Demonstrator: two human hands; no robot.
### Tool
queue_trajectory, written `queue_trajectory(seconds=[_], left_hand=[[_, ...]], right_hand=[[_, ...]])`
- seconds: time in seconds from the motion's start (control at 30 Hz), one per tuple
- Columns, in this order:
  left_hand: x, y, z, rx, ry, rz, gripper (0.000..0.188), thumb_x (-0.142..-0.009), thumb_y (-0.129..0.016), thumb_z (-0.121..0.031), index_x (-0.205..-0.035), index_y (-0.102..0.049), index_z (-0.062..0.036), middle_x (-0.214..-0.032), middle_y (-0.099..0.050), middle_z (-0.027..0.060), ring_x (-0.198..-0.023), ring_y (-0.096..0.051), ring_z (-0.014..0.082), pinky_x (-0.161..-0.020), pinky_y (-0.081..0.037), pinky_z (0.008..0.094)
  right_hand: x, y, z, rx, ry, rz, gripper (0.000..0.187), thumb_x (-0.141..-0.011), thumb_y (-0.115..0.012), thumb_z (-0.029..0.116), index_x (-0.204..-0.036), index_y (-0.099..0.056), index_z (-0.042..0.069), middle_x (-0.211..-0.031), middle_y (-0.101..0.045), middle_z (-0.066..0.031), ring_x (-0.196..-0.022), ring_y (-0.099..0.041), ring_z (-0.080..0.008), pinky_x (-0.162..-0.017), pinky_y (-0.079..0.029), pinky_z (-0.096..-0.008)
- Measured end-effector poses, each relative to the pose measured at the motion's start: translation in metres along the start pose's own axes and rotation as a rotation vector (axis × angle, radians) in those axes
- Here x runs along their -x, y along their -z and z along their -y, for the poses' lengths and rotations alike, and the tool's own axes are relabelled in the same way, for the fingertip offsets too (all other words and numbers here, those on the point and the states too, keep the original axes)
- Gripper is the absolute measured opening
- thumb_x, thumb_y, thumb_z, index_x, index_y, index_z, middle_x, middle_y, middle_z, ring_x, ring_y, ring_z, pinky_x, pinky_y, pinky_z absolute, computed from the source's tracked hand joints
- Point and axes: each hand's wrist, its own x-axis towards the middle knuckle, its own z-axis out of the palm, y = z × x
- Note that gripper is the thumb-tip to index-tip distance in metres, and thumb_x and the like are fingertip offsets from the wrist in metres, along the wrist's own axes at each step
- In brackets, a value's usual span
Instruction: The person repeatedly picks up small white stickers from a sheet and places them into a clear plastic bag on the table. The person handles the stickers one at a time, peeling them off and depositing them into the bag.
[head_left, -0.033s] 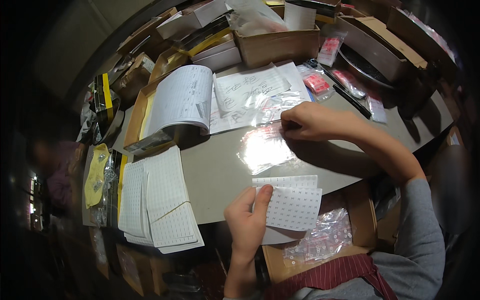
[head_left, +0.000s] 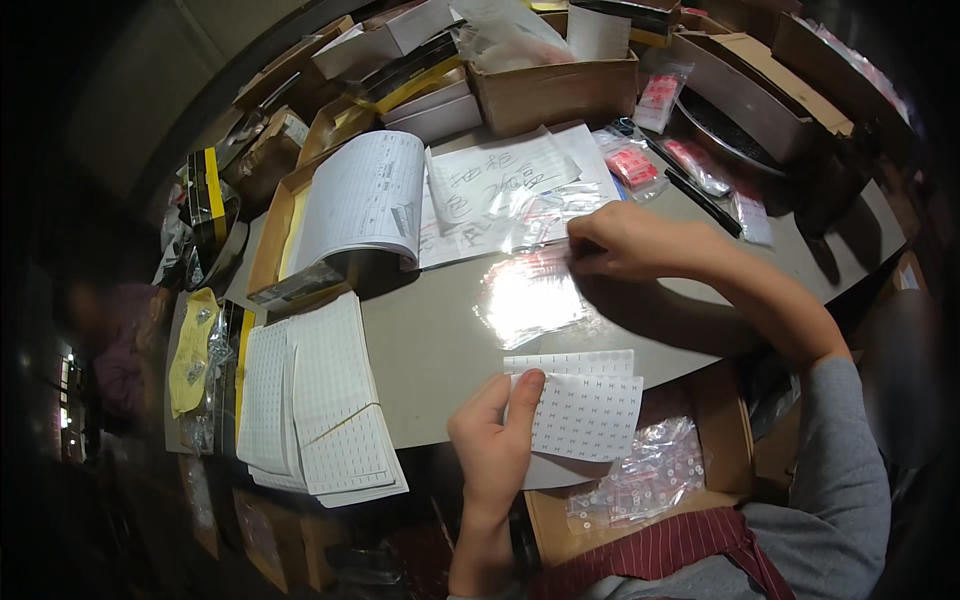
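My left hand (head_left: 492, 440) is closed on white label sheets (head_left: 588, 415), thumb on top. Rows of small printed marks cover them, and they fan slightly apart at the table's near edge. My right hand (head_left: 630, 240) is closed in a pinch, fingertips pointing left. It is at the right edge of a stack of clear zip bags (head_left: 535, 295) with red lines, which glare in the light. Whatever the pinch holds is hidden. Under the label sheets, an open cardboard box (head_left: 722, 430) contains clear bags of small round pieces (head_left: 650, 475).
Banded stacks of label sheets (head_left: 345, 420) lie at the left. Behind them, a curled pad of forms (head_left: 370, 190) rests in a carton. Handwritten paper (head_left: 500, 175), a black pen (head_left: 703, 203) and red-marked bags (head_left: 632, 165) lie farther back. Cardboard boxes (head_left: 555, 95) line the far edge.
My right hand has shifted very slightly to the right at the bag stack. The left hand and its label sheets look the same.
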Motion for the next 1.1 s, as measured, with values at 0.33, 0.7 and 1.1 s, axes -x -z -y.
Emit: queue_trajectory(seconds=[0.33,0.7,1.1], left_hand=[[0.001,0.005,0.006,-0.009,0.045,0.028,0.028,-0.102,-0.069,-0.021,-0.095,-0.074,0.0064,-0.080,-0.066,-0.0025,-0.073,-0.053,0.0046,-0.066,-0.043,0.0214],[-0.003,0.008,-0.010,0.201,0.088,0.130,0.024,-0.099,-0.071,-0.017,-0.095,-0.071,0.0063,-0.078,-0.068,0.0055,-0.077,-0.058,0.0085,-0.068,-0.048,0.0260],[0.005,0.005,0.003,0.005,0.001,-0.034,0.021,-0.094,-0.076,-0.014,-0.091,-0.070,0.0056,-0.076,-0.067,0.0084,-0.071,-0.057,0.0108,-0.066,-0.047,0.0276]], right_hand=[[0.030,0.043,0.009,-0.038,-0.257,0.137,0.031,-0.085,-0.079,0.023,-0.095,-0.063,-0.001,-0.089,-0.069,-0.0162,-0.084,-0.067,-0.0337,-0.074,-0.052,-0.0421],[0.005,-0.003,0.014,0.231,-0.163,-0.091,0.023,-0.087,-0.073,0.013,-0.097,-0.057,0.000,-0.091,-0.065,-0.0198,-0.091,-0.062,-0.0416,-0.080,-0.050,-0.0485],[0.064,-0.017,0.094,-0.081,0.222,0.029,0.050,-0.072,-0.077,0.006,-0.120,-0.061,0.002,-0.109,-0.062,-0.0173,-0.107,-0.060,-0.0358,-0.094,-0.052,-0.0454]])
